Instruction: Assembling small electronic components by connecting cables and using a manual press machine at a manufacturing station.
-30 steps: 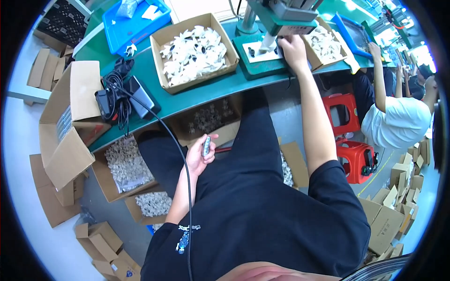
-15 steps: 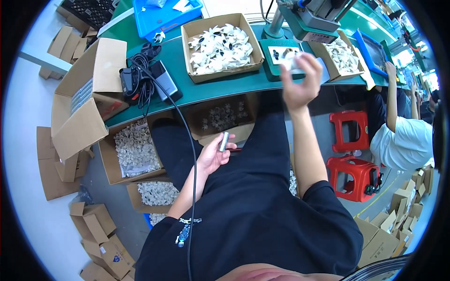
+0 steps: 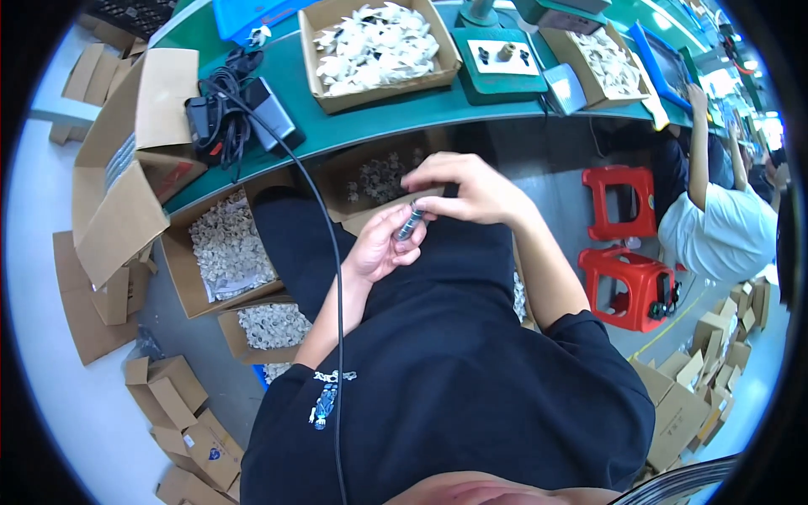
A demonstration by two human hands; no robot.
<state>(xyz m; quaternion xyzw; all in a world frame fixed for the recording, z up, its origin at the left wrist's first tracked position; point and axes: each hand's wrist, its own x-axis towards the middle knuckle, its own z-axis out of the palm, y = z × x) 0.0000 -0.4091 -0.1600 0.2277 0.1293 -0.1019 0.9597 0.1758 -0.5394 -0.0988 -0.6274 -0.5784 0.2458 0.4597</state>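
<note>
The fingers of the left hand (image 3: pixel 379 250) are seen, in the head view, wrapped around a short metal stick (image 3: pixel 410 225), its upper end poking out. Just beside that end the thumb of the right hand (image 3: pixel 478 190) is held, the fingers spread apart from it; contact cannot be made out. Whether work on the stick is finished cannot be told. White parts (image 3: pixel 374 49) are heaped in a box (image 3: pixel 391 96), so much appears to be left.

Left hand (image 3: pixel 385 242): palm up, fingers curled closed. Right hand (image 3: pixel 481 190): above and beside it, fingers arched, thumb extended and parted from them. Left forearm (image 3: pixel 334 313) and right forearm (image 3: pixel 545 263) converge forward; right elbow bent.
</note>
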